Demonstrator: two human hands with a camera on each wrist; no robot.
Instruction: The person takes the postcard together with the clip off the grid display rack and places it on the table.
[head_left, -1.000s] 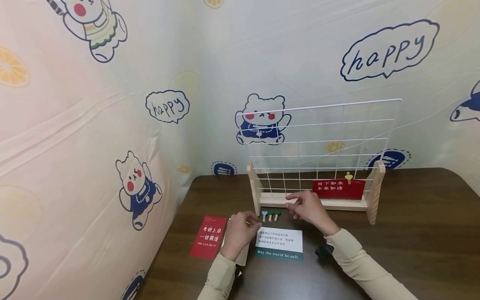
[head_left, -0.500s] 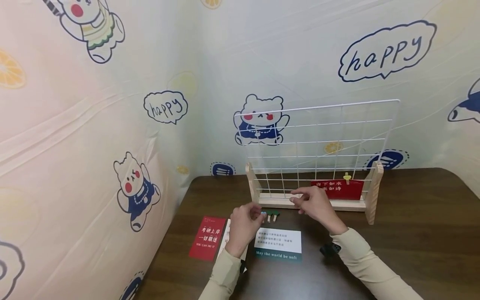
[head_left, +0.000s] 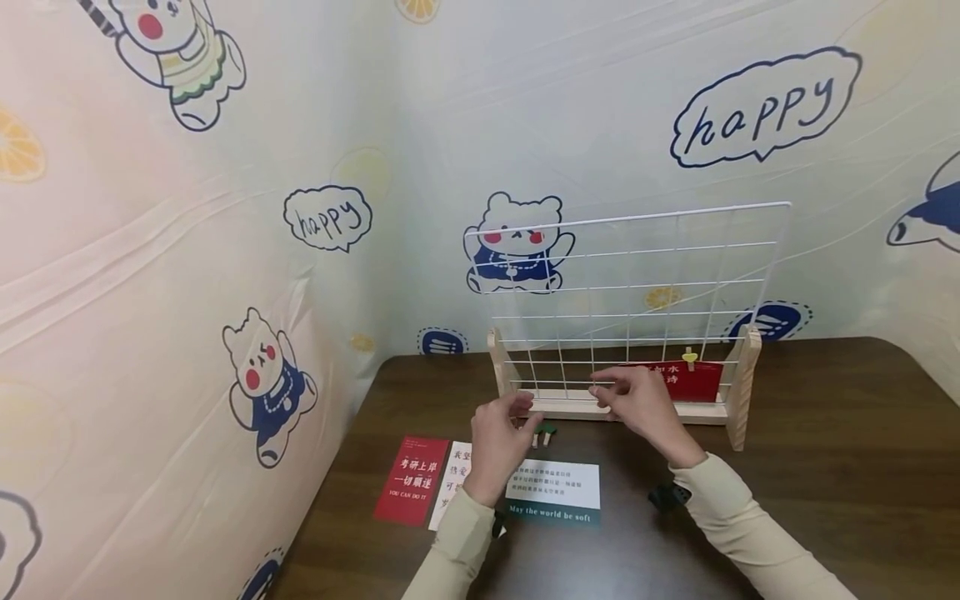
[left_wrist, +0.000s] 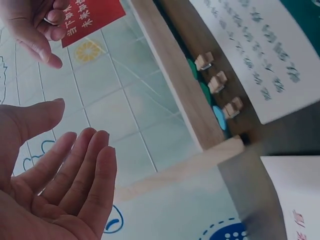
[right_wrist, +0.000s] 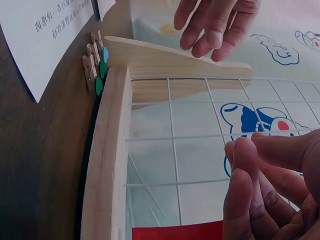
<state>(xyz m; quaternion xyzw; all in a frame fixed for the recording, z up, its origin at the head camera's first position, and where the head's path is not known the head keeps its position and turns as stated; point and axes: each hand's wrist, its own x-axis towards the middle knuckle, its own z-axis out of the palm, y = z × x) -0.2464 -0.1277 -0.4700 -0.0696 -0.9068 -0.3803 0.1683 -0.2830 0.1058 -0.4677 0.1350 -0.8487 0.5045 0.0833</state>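
Observation:
My left hand (head_left: 498, 446) hovers over the small wooden clothespins (left_wrist: 217, 82), its thumb and fingers apart with nothing between them. Three clothespins lie in a row before the rack's wooden base (head_left: 562, 410), one topped in blue and two in green. Farther right, my right hand (head_left: 637, 404) hangs in front of the white wire grid rack, fingers loosely bent and holding nothing. Behind it a red card (head_left: 697, 387) hangs low on the grid by a yellow-topped clothespin (head_left: 690, 358). The right hand covers part of that card's lettering.
A white-and-teal card (head_left: 553, 493) lies on the dark table in front of the clothespins. To its left are a white card (head_left: 447, 492), partly under my left arm, and a red card (head_left: 412, 482). Patterned cloth (head_left: 412, 275) hangs behind the table.
My left hand has moved forward and right, from beside the cards to over the clothespins, its thumb and fingers spreading. The right hand has drifted right along the rack, toward the hanging red card.

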